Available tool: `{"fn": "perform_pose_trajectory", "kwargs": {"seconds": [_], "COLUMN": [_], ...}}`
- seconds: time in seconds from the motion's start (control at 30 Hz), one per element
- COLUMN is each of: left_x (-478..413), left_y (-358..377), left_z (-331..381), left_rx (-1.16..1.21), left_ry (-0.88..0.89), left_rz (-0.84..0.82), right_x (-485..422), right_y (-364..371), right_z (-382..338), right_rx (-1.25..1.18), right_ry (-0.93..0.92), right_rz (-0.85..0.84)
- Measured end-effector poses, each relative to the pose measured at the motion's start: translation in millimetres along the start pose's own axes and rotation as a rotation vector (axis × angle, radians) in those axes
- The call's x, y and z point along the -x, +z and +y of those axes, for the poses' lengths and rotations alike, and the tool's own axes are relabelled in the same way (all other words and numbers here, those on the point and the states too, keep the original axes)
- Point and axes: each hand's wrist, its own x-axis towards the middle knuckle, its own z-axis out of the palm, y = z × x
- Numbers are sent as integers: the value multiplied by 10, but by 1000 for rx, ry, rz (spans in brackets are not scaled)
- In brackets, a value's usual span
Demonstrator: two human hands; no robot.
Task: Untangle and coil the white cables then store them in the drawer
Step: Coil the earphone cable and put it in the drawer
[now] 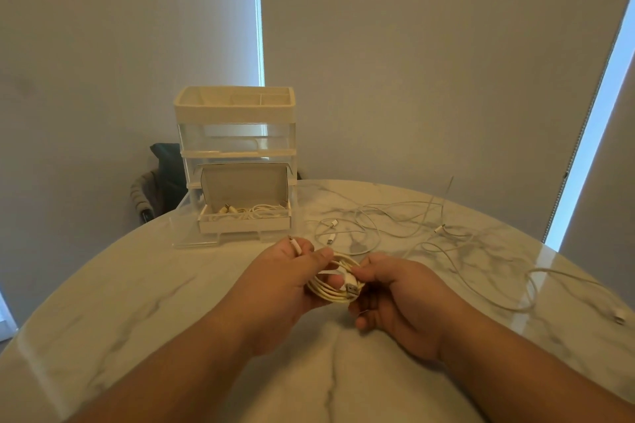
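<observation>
White coiled cable (327, 293) in left hand (285, 280), right hand (402, 297) seemingly pinching it.

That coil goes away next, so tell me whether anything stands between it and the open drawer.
Nothing visible does. The left hand and right hand hold the coiled cable just in front of the open drawer, with only bare table between. The loose cables lie off to the right of that path.

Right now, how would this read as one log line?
step: coiling | left hand: holds coiled cable | right hand: pinches its plug | drawer: open, stored cable inside | loose cables: on table
</observation>
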Motion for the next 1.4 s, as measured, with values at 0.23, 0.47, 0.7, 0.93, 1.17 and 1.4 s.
{"fn": "perform_pose_trajectory", "kwargs": {"seconds": [0.23, 0.47, 0.7, 0.93, 1.17, 1.4], "left_x": [-15, 10, -1, -25, -56, -65], "left_y": [-20, -3, -10, -40, -150, -172], "left_z": [-4, 11, -42, -1, 1, 39], "left_rx": [-18, 45, -49, -85, -348, -619], "left_ry": [64, 44, 79, 63, -4, 239], "left_rz": [111, 21, 96, 189, 169, 213], "right_x": [-14, -34, -21, -82, -95, -79], "right_y": [28, -5, 14, 8, -40, -47], "right_z": [33, 60, 89, 59, 54, 52], "right_rx": [87, 131, 180, -41, 31, 91], "right_ry": [-97, -154, -302, -243, -243, -213], "right_rz": [36, 108, -40, 89, 111, 38]}}
